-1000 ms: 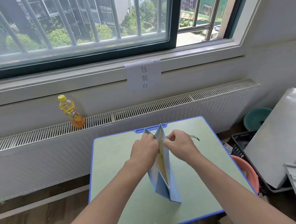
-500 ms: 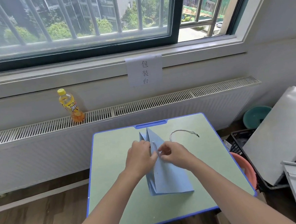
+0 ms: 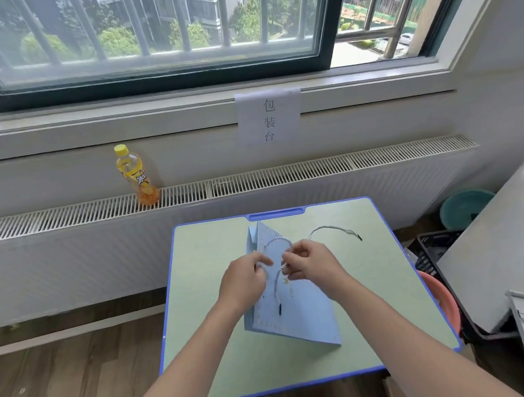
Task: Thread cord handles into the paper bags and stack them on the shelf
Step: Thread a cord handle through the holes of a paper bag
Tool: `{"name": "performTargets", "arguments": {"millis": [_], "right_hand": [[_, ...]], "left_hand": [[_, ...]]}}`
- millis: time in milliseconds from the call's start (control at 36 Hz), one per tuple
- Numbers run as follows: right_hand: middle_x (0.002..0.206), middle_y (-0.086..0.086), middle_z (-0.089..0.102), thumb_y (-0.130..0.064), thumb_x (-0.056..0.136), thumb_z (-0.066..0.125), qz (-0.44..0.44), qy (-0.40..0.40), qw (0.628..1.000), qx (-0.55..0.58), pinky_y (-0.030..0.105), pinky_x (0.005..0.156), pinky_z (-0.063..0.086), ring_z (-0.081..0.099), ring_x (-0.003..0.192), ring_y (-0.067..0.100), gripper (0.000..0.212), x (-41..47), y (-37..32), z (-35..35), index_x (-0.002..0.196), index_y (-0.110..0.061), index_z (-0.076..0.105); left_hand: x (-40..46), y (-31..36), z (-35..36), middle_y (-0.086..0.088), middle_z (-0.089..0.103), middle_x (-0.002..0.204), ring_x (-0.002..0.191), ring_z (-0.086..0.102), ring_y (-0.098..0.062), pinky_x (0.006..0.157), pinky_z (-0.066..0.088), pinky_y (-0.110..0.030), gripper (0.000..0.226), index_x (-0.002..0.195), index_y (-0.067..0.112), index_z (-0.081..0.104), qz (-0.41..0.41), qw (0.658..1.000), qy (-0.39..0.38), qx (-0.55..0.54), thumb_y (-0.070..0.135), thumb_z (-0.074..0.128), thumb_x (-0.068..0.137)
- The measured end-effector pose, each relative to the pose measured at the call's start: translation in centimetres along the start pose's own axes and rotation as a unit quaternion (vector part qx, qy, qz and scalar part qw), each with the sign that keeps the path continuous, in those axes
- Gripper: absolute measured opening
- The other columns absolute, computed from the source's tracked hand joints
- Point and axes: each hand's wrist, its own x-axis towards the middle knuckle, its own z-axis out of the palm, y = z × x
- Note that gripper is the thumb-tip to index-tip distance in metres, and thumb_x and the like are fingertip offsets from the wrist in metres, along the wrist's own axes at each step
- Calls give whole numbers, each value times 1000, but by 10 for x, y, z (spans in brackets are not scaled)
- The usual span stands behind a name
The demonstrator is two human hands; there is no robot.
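Fingertips of both hands — left hand [image 3: 245, 281] and right hand [image 3: 310, 264] — pinch the cord handle [image 3: 277, 242] arching over the pale blue paper bag [image 3: 296, 313], which leans at the middle of the green table [image 3: 385, 298]. Feeding well probably means pulling the cord's ends evenly and keeping the panel unbent. A second cord [image 3: 334, 230] waits just beyond — near the right hand.
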Motion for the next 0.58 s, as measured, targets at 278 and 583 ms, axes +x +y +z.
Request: {"name": "performTargets", "arguments": {"millis": [278,583], "right_hand": [[85,15,66,-10,95,61,32,22,978,204,27,66,57,71,74,19,15,-1,-15,6,101,3,57],[83,11,66,-14,97,60,35,11,980,195,28,68,58,70,74,18,16,-4,-18,7,102,1,58]], "left_hand": [[0,-9,-3,15,65,69,67,58,-8,66,49,-26,19,79,19,74,-27,993,-53,-99,34,64,86],[5,-6,3,12,71,85,82,64,-8,78,53,-30,10,85,22,74,-9,999,-9,-31,25,66,90]]}}
